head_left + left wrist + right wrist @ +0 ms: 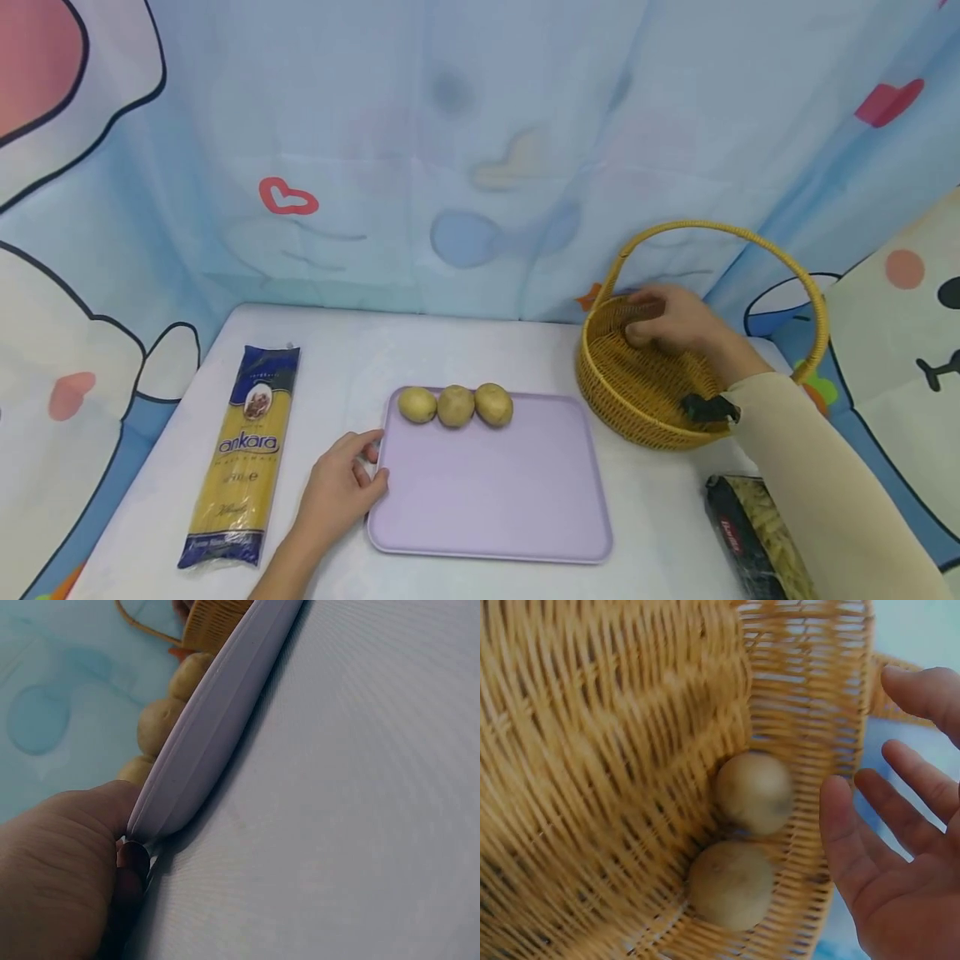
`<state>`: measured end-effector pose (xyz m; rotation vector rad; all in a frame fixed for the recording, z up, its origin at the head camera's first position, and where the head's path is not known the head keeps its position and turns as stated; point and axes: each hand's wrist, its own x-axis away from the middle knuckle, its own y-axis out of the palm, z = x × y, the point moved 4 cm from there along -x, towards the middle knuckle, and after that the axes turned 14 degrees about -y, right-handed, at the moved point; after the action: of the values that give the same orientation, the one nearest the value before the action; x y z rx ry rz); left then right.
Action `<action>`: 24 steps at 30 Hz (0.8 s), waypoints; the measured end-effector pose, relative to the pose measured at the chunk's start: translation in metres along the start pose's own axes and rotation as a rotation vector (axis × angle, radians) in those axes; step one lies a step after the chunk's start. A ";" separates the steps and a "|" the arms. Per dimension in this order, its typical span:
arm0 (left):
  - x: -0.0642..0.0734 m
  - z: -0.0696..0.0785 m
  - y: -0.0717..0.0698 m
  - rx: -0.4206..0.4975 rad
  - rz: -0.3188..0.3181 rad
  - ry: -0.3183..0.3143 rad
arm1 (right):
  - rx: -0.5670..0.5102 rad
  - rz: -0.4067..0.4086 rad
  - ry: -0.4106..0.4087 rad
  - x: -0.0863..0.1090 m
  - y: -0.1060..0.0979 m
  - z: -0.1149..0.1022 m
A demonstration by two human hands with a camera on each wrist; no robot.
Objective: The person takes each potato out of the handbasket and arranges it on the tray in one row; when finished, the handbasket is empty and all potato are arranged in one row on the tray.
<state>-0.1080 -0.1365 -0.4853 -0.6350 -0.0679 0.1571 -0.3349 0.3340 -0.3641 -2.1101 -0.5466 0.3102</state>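
Observation:
A lilac tray (487,492) lies in the middle of the white table, with three potatoes (455,406) in a row along its far edge. My left hand (372,462) pinches the tray's left rim (210,735), thumb on top and a finger under it (135,862). My right hand (648,321) reaches into a woven yellow basket (637,425) at the right. In the right wrist view its fingers (855,825) are spread and hold nothing. They hover beside two potatoes, one (754,791) above the other (730,883), on the basket's floor (592,750).
A long packet of spaghetti (240,458) lies left of the tray. A dark bag of short pasta (753,533) lies at the table's front right. The basket's hoop handle (720,227) arches over my right hand. A printed blue curtain hangs behind the table.

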 end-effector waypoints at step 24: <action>0.005 -0.002 0.000 0.006 0.018 0.011 | 0.054 0.001 -0.001 -0.001 0.007 0.032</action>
<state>-0.1028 -0.1366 -0.4866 -0.6301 -0.0511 0.1710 -0.3467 0.3529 -0.3879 -2.0580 -0.5319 0.3229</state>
